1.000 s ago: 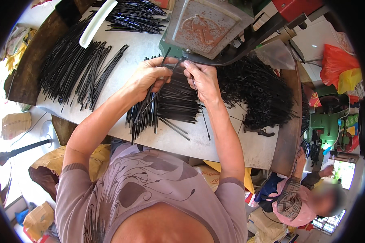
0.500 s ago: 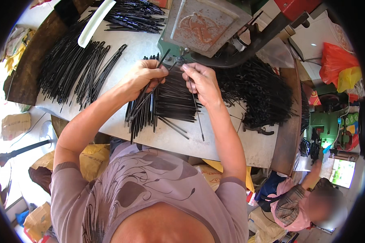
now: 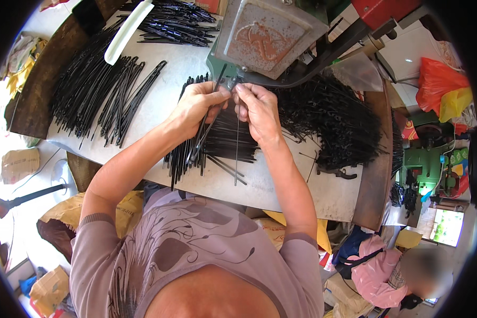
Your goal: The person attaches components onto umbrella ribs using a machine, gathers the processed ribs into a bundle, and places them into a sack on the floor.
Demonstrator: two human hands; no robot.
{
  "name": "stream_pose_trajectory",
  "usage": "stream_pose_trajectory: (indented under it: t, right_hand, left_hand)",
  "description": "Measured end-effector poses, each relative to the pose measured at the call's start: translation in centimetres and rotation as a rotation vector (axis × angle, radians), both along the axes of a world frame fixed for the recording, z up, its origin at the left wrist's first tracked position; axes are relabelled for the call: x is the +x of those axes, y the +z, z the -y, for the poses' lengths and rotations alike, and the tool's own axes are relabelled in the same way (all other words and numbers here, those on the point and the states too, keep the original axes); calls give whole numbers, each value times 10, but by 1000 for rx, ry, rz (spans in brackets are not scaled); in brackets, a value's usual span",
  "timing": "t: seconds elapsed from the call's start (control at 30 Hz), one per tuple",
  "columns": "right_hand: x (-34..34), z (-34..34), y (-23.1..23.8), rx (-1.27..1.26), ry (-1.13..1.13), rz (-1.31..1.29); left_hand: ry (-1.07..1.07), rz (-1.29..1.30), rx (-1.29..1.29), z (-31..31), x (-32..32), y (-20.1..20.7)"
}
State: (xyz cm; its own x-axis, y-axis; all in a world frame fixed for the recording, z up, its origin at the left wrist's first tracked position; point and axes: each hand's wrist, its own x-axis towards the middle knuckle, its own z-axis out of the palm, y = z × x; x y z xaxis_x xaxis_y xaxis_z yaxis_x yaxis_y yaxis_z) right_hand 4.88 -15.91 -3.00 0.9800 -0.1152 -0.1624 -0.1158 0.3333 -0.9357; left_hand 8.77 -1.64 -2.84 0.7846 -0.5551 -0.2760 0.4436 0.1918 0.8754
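Observation:
My left hand (image 3: 197, 108) is closed around a few slim black strips that look like umbrella ribs; one rib (image 3: 221, 74) pokes up past the fingers. Between the thumb and fingers of my right hand (image 3: 259, 112) is a thin dark rod (image 3: 237, 153), hanging down toward me. Both hands meet at the small metal head of a green and grey machine (image 3: 273, 40), fingertips almost touching; the exact contact there is too small to make out. Below them lie a stack of ribs (image 3: 230, 143) and, partly under my left wrist, a bundle of ribs (image 3: 183, 164).
On the metal tabletop (image 3: 281, 199), rows of black ribs (image 3: 85, 100) spread left and a tangled black heap (image 3: 344, 122) lies right. A white curved strip (image 3: 127, 34) crosses the far left. A dark machine arm (image 3: 328, 58) curves above the heap. Another person (image 3: 379, 270) sits at lower right.
My right hand has moved left, closer to my left hand, and its rod now hangs straighter. My left hand has shifted slightly right. The person at lower right has drawn an arm back.

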Motion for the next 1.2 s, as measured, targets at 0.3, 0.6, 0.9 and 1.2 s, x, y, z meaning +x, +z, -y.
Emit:
stream_pose_trajectory:
  t: [0.3,0.6,0.9,1.2]
  right_hand:
    - [1,-3,-1,2,-41,4]
    - [7,-9,-5,-73,-77,-1]
    - [-4,10,5,-297,-38,-45]
    - [-45,75,27,-843,-172,-73]
  left_hand:
    - [23,28,41,2,1,0]
    - [86,75,94,7,3,-2]
    - [131,44,183,10,9,9]
    - [23,207,345,-17,22,24]
